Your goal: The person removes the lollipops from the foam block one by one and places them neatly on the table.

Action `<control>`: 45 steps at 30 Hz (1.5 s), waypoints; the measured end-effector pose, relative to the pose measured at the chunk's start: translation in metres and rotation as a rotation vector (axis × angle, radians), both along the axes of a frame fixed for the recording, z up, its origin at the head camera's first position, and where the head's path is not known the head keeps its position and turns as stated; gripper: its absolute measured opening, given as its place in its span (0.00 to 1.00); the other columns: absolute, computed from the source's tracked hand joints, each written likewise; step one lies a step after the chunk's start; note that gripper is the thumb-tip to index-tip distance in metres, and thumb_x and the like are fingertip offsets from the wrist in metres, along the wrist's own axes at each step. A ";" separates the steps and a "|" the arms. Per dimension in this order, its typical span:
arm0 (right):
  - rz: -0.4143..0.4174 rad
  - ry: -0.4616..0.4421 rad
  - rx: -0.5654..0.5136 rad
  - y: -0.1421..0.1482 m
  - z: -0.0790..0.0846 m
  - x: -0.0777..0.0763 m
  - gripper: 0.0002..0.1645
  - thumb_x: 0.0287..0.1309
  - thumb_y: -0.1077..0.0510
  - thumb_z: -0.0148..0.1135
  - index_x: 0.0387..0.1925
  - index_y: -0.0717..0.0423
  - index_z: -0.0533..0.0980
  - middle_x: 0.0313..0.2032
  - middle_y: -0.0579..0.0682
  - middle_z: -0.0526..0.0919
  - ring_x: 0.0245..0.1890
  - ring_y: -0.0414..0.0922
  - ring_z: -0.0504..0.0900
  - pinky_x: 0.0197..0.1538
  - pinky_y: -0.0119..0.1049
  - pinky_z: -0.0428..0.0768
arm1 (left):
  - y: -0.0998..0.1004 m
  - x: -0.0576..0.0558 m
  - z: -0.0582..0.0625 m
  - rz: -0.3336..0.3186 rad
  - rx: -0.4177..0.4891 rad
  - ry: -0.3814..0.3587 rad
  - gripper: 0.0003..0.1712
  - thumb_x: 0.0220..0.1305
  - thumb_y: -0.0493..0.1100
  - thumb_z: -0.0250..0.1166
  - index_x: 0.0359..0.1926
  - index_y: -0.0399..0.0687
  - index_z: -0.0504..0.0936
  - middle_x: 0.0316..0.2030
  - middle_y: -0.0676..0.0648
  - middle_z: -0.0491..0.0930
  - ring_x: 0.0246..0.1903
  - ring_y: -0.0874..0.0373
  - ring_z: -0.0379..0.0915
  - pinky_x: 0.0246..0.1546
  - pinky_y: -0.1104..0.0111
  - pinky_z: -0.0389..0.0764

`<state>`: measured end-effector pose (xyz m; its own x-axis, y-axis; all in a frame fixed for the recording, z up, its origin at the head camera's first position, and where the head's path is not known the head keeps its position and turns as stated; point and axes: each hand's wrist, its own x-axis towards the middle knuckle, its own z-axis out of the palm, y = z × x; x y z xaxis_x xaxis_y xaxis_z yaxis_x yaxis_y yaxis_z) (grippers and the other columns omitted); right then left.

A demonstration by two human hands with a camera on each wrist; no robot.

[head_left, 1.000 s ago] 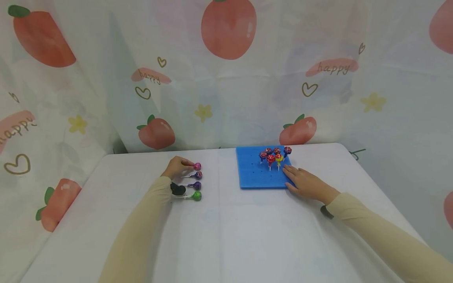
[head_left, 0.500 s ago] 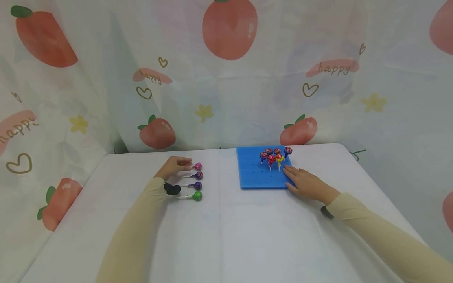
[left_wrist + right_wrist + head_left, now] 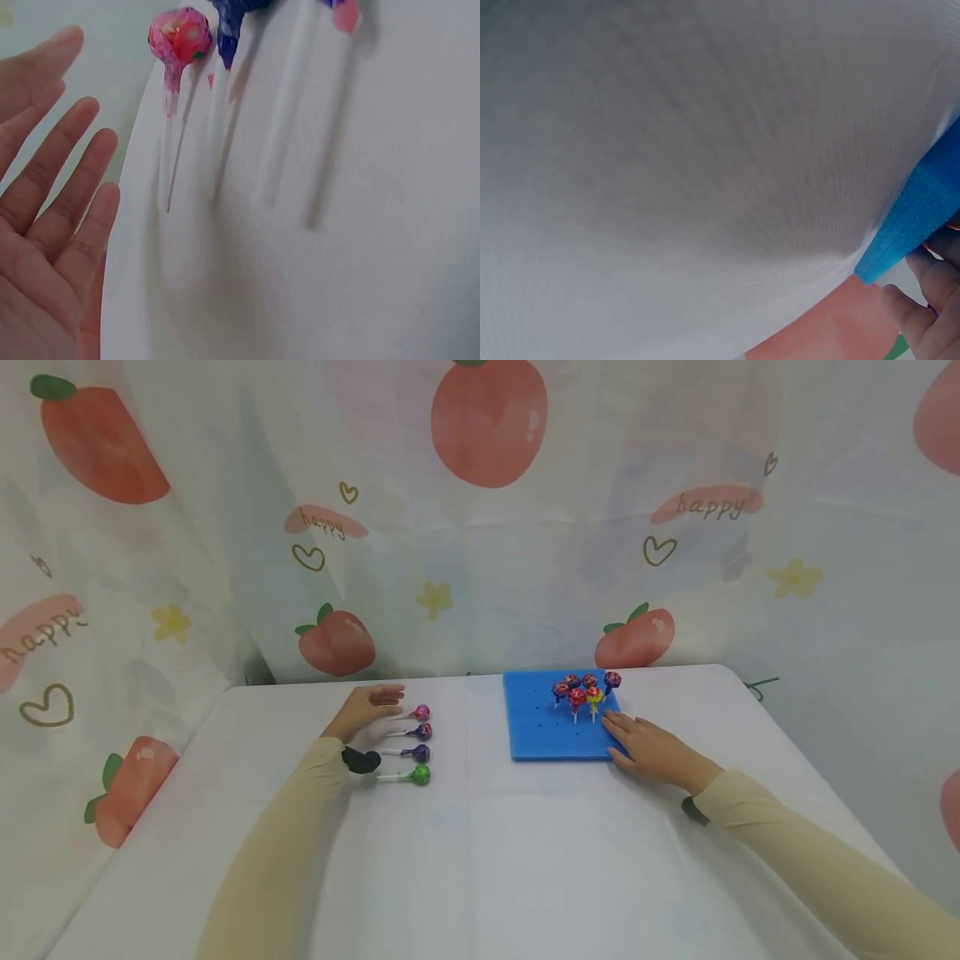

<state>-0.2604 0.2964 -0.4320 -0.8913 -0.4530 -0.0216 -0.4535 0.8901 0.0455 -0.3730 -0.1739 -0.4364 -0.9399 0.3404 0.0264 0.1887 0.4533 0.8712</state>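
My left hand (image 3: 358, 712) hovers with loosely extended fingers beside the stick end of a pink lollipop (image 3: 422, 712) and holds nothing. In the left wrist view that pink lollipop (image 3: 180, 37) lies apart from the spread fingers. Nearer to me in the same column lie a blue-and-red lollipop (image 3: 424, 732), a purple lollipop (image 3: 422, 753) and a green lollipop (image 3: 421, 774), sticks pointing left. My right hand (image 3: 651, 750) rests, fingers extended, on the right edge of a blue foam board (image 3: 543, 745). Several lollipops stand upright in it, among them a red one (image 3: 576, 697) and a yellow one (image 3: 594, 696).
A white cloth covers the table (image 3: 465, 860). Small holes dot the left and front parts of the blue board. Behind the table hangs a curtain (image 3: 480, 568) printed with peaches, hearts and flowers.
My left hand has let go of the pink lollipop and drawn back slightly to the left, its fingers opening. The right hand stays on the board.
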 end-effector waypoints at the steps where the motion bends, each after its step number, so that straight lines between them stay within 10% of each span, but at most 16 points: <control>1: -0.002 -0.001 -0.001 0.000 0.000 0.000 0.35 0.63 0.49 0.52 0.64 0.70 0.62 0.65 0.68 0.64 0.65 0.63 0.63 0.63 0.59 0.67 | 0.001 0.001 0.002 -0.003 0.003 0.008 0.27 0.61 0.36 0.63 0.62 0.36 0.70 0.58 0.34 0.74 0.60 0.41 0.69 0.63 0.51 0.67; 22: -0.003 0.002 -0.001 0.000 0.001 0.001 0.35 0.63 0.50 0.53 0.63 0.70 0.63 0.65 0.68 0.64 0.65 0.63 0.64 0.62 0.59 0.67 | 0.082 0.004 0.022 -0.089 0.218 -0.016 0.23 0.60 0.35 0.62 0.58 0.38 0.74 0.56 0.36 0.76 0.59 0.45 0.71 0.62 0.54 0.69; 45: -0.001 0.005 -0.019 0.001 -0.002 0.002 0.36 0.63 0.49 0.54 0.63 0.70 0.62 0.65 0.68 0.64 0.65 0.63 0.63 0.63 0.58 0.67 | 0.189 0.005 0.009 -0.151 0.229 -0.027 0.28 0.64 0.36 0.60 0.64 0.40 0.67 0.60 0.37 0.72 0.58 0.45 0.72 0.60 0.57 0.73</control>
